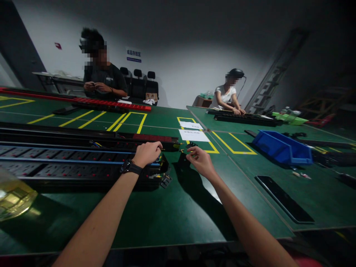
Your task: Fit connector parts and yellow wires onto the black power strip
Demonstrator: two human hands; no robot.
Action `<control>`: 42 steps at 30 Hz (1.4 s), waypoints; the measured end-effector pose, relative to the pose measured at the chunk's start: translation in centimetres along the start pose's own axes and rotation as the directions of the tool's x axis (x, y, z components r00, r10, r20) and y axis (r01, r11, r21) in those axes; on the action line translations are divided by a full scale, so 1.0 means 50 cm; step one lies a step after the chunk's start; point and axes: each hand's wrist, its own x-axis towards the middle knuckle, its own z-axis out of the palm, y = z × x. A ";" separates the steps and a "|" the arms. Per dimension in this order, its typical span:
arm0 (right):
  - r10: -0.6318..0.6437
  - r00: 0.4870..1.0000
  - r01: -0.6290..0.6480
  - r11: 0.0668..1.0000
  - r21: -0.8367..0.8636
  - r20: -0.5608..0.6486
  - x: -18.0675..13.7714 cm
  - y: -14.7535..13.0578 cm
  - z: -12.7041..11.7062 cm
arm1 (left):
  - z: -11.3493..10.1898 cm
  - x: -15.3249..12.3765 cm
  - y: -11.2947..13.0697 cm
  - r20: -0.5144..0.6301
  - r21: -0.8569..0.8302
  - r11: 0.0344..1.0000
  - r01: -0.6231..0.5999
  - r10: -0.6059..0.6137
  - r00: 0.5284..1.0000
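Several long black socket strips with blue edges and red dots lie on the left half of the green table. Over their right-hand end, my left hand, with a black watch on the wrist, is closed. What its fingertips hold is hidden; a thin wire end shows beside them. My right hand is apart from the strips, just right of their ends, its fingers curled together in a pinch. Small brass-coloured wire terminals show near its fingertips. A loose black end piece hangs at the nearest strip's end.
A blue bin and a phone lie to the right. A container of yellow liquid stands at the near left. White papers lie ahead. Two people work across the table, by a red strip and black strips.
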 end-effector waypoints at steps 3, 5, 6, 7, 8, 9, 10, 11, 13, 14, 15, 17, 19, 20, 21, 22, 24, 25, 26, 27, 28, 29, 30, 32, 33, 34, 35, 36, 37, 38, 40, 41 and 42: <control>-0.037 0.997 0.038 0.999 0.015 -0.070 -0.006 0.001 0.022 | 0.002 0.000 -0.001 -0.012 0.001 1.000 -0.005 0.005 1.000; -0.039 0.997 0.043 0.998 0.048 -0.072 -0.009 0.002 0.033 | 0.001 0.000 -0.001 -0.012 0.002 1.000 -0.008 0.008 1.000; -0.041 0.997 0.045 0.997 0.057 -0.063 -0.010 0.002 0.037 | 0.001 0.000 -0.001 -0.010 0.002 1.000 -0.008 0.008 1.000; -0.046 0.998 0.048 0.997 0.059 -0.049 -0.011 0.003 0.040 | 0.000 -0.001 -0.001 -0.008 0.002 1.000 -0.008 0.008 1.000; -0.054 0.998 0.056 0.997 0.056 -0.032 -0.012 0.002 0.043 | 0.000 -0.001 0.000 -0.006 0.001 1.000 -0.009 0.009 1.000; -0.067 0.998 0.068 0.996 0.050 -0.016 -0.012 0.002 0.046 | -0.001 -0.001 0.001 -0.005 0.001 1.000 -0.010 0.010 1.000; -0.082 0.997 0.082 0.996 0.042 -0.004 -0.013 0.002 0.048 | -0.001 -0.002 0.001 -0.005 0.002 1.000 -0.010 0.010 1.000; -0.101 0.995 0.100 0.994 0.032 0.007 -0.013 0.001 0.051 | -0.001 -0.002 0.002 -0.006 0.002 1.000 -0.010 0.010 1.000; -0.145 0.989 0.145 0.989 0.017 0.023 -0.015 0.001 0.058 | -0.001 -0.002 0.002 -0.008 0.001 1.000 -0.008 0.008 1.000; -0.171 0.985 0.170 0.985 0.018 0.029 -0.016 0.002 0.061 | -0.001 -0.002 0.002 -0.010 0.001 1.000 -0.008 0.008 1.000; -0.196 0.980 0.195 0.980 0.026 0.033 -0.017 0.003 0.063 | 0.000 -0.002 0.002 -0.012 0.000 1.000 -0.007 0.007 1.000; -0.238 0.971 0.237 0.970 0.047 0.028 -0.018 0.006 0.067 | 0.000 -0.002 0.002 -0.015 -0.001 1.000 -0.009 0.009 1.000; -0.266 0.964 0.265 0.964 0.035 0.015 -0.017 0.011 0.069 | 0.001 -0.002 0.002 -0.016 0.000 1.000 -0.007 0.007 1.000; -0.276 0.961 0.276 0.961 0.011 0.013 -0.017 0.015 0.069 | 0.001 -0.002 0.002 -0.014 0.000 1.000 -0.005 0.005 1.000; -0.286 0.958 0.286 0.958 -0.020 0.016 -0.017 0.019 0.069 | 0.001 -0.003 0.002 -0.012 0.000 1.000 -0.004 0.004 1.000; -0.293 0.956 0.294 0.954 -0.052 0.022 -0.016 0.024 0.070 | 0.000 -0.003 0.003 -0.010 0.000 1.000 -0.004 0.004 1.000; -0.293 0.955 0.295 0.950 -0.103 0.040 -0.015 0.034 0.074 | -0.001 -0.003 0.004 -0.009 -0.001 1.000 -0.003 0.003 1.000; -0.284 0.957 0.288 0.950 -0.119 0.049 -0.014 0.038 0.077 | -0.001 -0.003 0.004 -0.010 -0.002 1.000 -0.002 0.002 1.000; -0.274 0.960 0.280 0.951 -0.133 0.058 -0.013 0.042 0.080 | -0.002 -0.004 0.005 -0.010 -0.001 1.000 -0.001 0.001 1.000; -0.266 0.962 0.273 0.951 -0.147 0.066 -0.011 0.044 0.083 | -0.002 -0.004 0.005 -0.011 0.000 1.000 0.000 0.000 1.000; -0.263 0.962 0.272 0.948 -0.164 0.073 -0.010 0.045 0.086 | -0.002 -0.004 0.005 -0.011 0.001 1.000 0.001 -0.001 1.000; -0.266 0.961 0.276 0.943 -0.187 0.080 -0.008 0.044 0.088 | -0.003 -0.004 0.006 -0.010 0.001 1.000 0.001 -0.001 1.000; -0.274 0.958 0.286 0.933 -0.216 0.088 -0.006 0.042 0.089 | -0.003 -0.004 0.006 -0.010 0.000 1.000 0.001 -0.001 1.000; -0.292 0.949 0.314 0.908 -0.279 0.117 -0.003 0.034 0.089 | -0.002 -0.005 0.006 -0.011 -0.003 1.000 0.001 -0.001 1.000; -0.299 0.944 0.328 0.894 -0.305 0.138 -0.003 0.029 0.089 | -0.002 -0.005 0.005 -0.012 -0.004 1.000 0.000 0.000 1.000; -0.304 0.939 0.341 0.882 -0.324 0.161 -0.003 0.024 0.089 | -0.001 -0.004 0.005 -0.015 -0.004 1.000 -0.003 0.003 1.000; -0.307 0.934 0.352 0.874 -0.334 0.181 -0.004 0.018 0.088 | 0.000 -0.004 0.004 -0.017 -0.003 1.000 -0.006 0.006 1.000; -0.309 0.931 0.359 0.871 -0.336 0.194 -0.006 0.014 0.089 | 0.001 -0.004 0.004 -0.019 -0.002 1.000 -0.009 0.009 1.000; -0.310 0.931 0.360 0.873 -0.330 0.195 -0.007 0.010 0.089 | 0.002 -0.004 0.003 -0.021 -0.001 1.000 -0.011 0.011 1.000; -0.309 0.933 0.354 0.879 -0.319 0.185 -0.008 0.007 0.091 | 0.003 -0.004 0.002 -0.022 -0.001 1.000 -0.012 0.012 1.000; -0.297 0.944 0.326 0.900 -0.288 0.141 -0.009 0.005 0.095 | 0.004 -0.003 0.001 -0.024 -0.003 1.000 -0.010 0.010 1.000; -0.287 0.951 0.309 0.910 -0.276 0.118 -0.009 0.006 0.097 | 0.005 -0.003 0.001 -0.025 -0.005 1.000 -0.010 0.010 1.000; -0.276 0.955 0.294 0.916 -0.272 0.103 -0.008 0.008 0.099 | 0.005 -0.003 0.001 -0.025 -0.006 1.000 -0.011 0.011 1.000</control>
